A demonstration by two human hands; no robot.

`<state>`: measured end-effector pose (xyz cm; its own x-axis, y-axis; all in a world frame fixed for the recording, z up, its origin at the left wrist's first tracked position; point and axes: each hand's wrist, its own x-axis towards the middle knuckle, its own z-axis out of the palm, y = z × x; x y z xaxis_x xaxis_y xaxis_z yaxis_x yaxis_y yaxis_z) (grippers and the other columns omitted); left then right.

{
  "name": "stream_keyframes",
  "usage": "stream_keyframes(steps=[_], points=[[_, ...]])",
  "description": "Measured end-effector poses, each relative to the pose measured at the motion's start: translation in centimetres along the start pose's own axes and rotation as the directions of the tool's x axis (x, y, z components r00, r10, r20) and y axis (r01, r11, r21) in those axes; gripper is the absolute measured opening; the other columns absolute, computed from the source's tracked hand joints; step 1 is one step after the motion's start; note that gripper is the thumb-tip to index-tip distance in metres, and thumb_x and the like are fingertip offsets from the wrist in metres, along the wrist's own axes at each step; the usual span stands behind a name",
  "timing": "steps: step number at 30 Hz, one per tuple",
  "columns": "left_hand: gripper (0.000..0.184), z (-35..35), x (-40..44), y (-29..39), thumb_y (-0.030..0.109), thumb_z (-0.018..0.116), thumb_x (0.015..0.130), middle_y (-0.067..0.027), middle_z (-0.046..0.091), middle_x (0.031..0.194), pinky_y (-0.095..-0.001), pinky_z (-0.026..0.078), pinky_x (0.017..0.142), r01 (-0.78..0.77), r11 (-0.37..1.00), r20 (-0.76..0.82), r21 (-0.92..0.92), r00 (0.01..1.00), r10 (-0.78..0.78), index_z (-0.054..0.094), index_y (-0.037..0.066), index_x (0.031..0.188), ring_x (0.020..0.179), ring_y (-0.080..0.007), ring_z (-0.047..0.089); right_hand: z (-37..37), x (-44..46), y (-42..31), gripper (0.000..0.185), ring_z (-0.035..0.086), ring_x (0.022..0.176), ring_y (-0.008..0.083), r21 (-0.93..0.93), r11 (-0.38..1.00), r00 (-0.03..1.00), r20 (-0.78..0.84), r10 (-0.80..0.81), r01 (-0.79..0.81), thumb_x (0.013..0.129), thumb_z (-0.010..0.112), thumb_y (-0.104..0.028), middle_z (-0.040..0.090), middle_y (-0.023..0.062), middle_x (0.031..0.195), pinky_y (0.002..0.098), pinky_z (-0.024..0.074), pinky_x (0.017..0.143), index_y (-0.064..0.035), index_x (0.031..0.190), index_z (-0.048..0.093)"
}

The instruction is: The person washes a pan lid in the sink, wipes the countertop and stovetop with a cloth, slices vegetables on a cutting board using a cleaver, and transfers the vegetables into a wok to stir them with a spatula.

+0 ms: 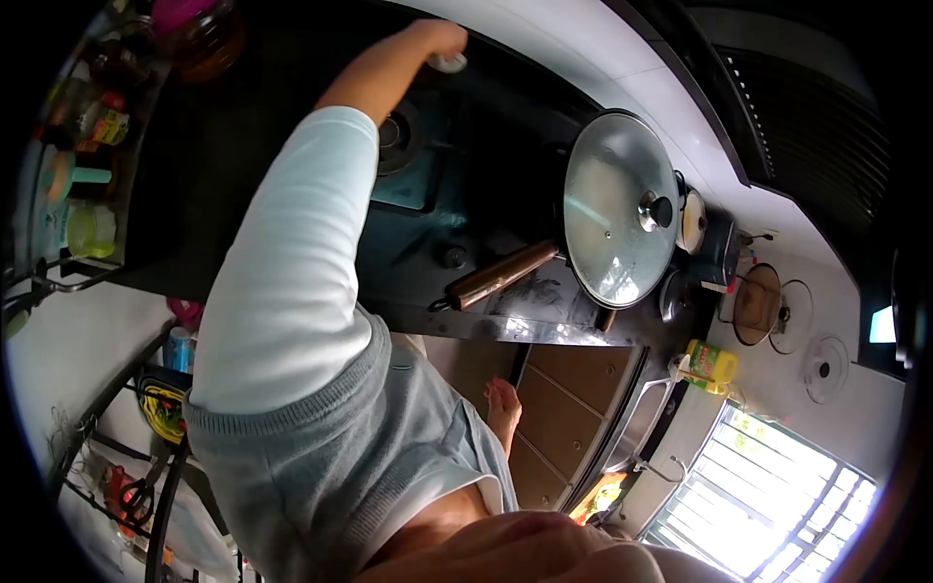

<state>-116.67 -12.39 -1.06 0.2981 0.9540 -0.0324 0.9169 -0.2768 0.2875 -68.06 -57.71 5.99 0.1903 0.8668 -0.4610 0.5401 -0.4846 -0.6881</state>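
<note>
My left arm, in a white sleeve, reaches across the black stove top (408, 228). At its far side my left hand (442, 41) is closed around a small white thing (448, 64), whose kind I cannot make out. A gas burner (394, 136) lies beside that forearm. My right hand (501, 400) hangs low in front of the cabinets, its fingers loosely bent and apart, with nothing seen in them. A large pan with a brown handle stands on the stove under a glass lid (617, 209) with a black knob.
A rack with jars and bottles (92, 228) stands at the left end. Beyond the pan are a smaller lidded pot (692, 222), lids on the wall (758, 303), a yellow bottle (712, 367) and a sink (641, 423). The range hood (807, 126) overhangs the stove.
</note>
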Motion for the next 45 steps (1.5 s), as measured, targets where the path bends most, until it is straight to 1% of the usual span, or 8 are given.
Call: stream_keyframes(steps=[5,9,12,25,35,39,41,45], points=[[0.007,-3.6,-12.1,-4.8,0.002,0.057,0.062,-0.0096,0.059,0.069,-0.0365,0.042,0.058,0.261,0.954,-0.1,-0.148,0.956,-0.277,0.06,0.005,0.067,0.068,-0.0249,0.057,0.5,1.5,0.6,0.015,0.055,0.076,0.011,0.114,0.993,0.996,0.086,0.032,-0.041,0.084,0.051,-0.008,0.06,0.0074,0.084,0.0238,0.0451,0.067,0.0015,0.095,0.056],[0.01,-1.7,-21.3,-8.5,0.001,0.056,0.063,-0.0099,0.06,0.076,-0.0356,0.043,0.061,0.353,0.895,-0.068,-0.271,0.921,-0.384,0.06,0.005,0.071,0.073,-0.0246,0.057,1.5,4.1,0.5,0.012,0.052,0.067,0.0104,0.071,0.988,0.976,0.162,-0.149,0.139,0.085,0.051,-0.008,0.057,0.0051,0.072,0.0231,0.043,0.062,0.0012,0.09,0.056],[0.016,-1.8,-27.6,-4.7,-0.001,0.054,0.064,-0.0118,0.058,0.086,-0.034,0.043,0.067,0.341,0.83,-0.05,-0.441,0.914,-0.402,0.06,0.006,0.078,0.08,-0.0261,0.055,2.1,5.2,-0.5,0.013,0.053,0.068,0.0109,0.0,0.981,0.959,0.211,-0.19,0.195,0.084,0.052,-0.007,0.058,0.0058,0.073,0.023,0.0435,0.062,0.0012,0.092,0.057],[0.018,3.1,-44.9,13.0,-0.005,0.049,0.067,-0.0062,0.055,0.091,-0.0386,0.041,0.078,0.31,0.893,-0.138,-0.326,0.919,-0.369,0.055,0.01,0.076,0.095,-0.0275,0.05,4.4,6.0,-2.3,0.018,0.054,0.068,0.0107,-0.157,0.913,0.899,0.3,-0.319,0.377,0.084,0.052,-0.014,0.06,0.0066,0.074,0.0234,0.043,0.062,0.0,0.094,0.058],[0.017,7.1,-36.4,24.5,0.007,0.06,0.07,-0.0062,0.057,0.089,-0.0336,0.044,0.076,0.141,0.925,-0.476,-0.352,0.824,-0.307,0.06,0.01,0.087,0.088,-0.0253,0.053,2.7,6.4,-2.0,0.016,0.056,0.071,0.0116,-0.107,0.845,0.817,0.343,-0.463,0.524,0.082,0.053,-0.01,0.061,0.0071,0.08,0.0236,0.0448,0.066,-0.0002,0.094,0.058],[0.024,7.7,-30.4,26.5,0.008,0.062,0.07,-0.0109,0.057,0.088,-0.0359,0.044,0.075,0.031,0.925,-0.428,-0.378,0.88,-0.204,0.058,0.006,0.093,0.084,-0.0266,0.056,-0.6,4.8,2.5,0.017,0.056,0.073,0.0118,-0.134,0.894,0.871,0.327,-0.367,0.428,0.084,0.05,-0.009,0.061,0.0073,0.082,0.0239,0.0453,0.066,0.0014,0.096,0.056],[0.026,7.4,-27.8,27.3,0.007,0.062,0.068,-0.0139,0.058,0.086,-0.0361,0.045,0.072,0.166,0.785,-0.224,-0.596,0.905,-0.361,0.057,0.005,0.093,0.081,-0.029,0.057,-2.1,3.7,5.0,0.017,0.056,0.072,0.0124,-0.116,0.936,0.909,0.303,-0.286,0.333,0.085,0.05,-0.01,0.061,0.0077,0.082,0.0241,0.0456,0.066,0.0014,0.096,0.056],[0.02,8.8,-24.9,27.0,0.011,0.064,0.07,-0.0109,0.061,0.083,-0.0292,0.045,0.064,0.071,0.616,-0.324,-0.785,0.8,-0.505,0.056,0.004,0.087,0.074,-0.0165,0.06,-4.9,1.9,8.2,0.019,0.057,0.071,0.0124,-0.088,0.966,0.952,0.214,-0.22,0.243,0.082,0.054,-0.015,0.062,0.0082,0.076,0.0255,0.0449,0.063,-0.0013,0.095,0.058]])
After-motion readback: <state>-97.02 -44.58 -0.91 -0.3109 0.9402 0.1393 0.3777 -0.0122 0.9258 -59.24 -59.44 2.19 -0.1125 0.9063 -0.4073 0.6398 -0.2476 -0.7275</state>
